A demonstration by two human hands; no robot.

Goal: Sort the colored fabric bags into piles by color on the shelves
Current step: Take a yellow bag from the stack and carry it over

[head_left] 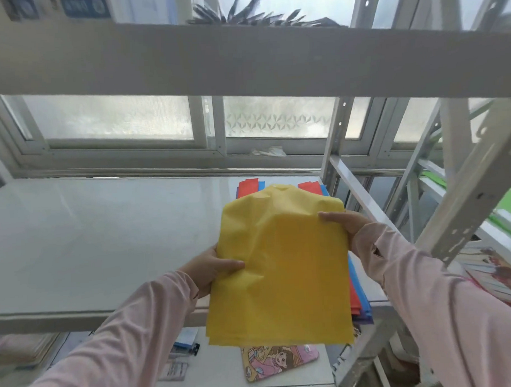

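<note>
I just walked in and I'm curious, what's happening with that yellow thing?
A person holds a yellow fabric bag by its side edges, left hand lower, right hand higher. It hangs above a mixed stack of red and blue bags on the white shelf, so that stack isn't sorted yet.

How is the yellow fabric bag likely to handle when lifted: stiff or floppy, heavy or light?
Probably floppy: the yellow fabric bag creases and buckles where the left hand and right hand grip its sides. Likely light, since those edge grips alone hold it up. Its smooth surface may slide easily on the white shelf.
</note>
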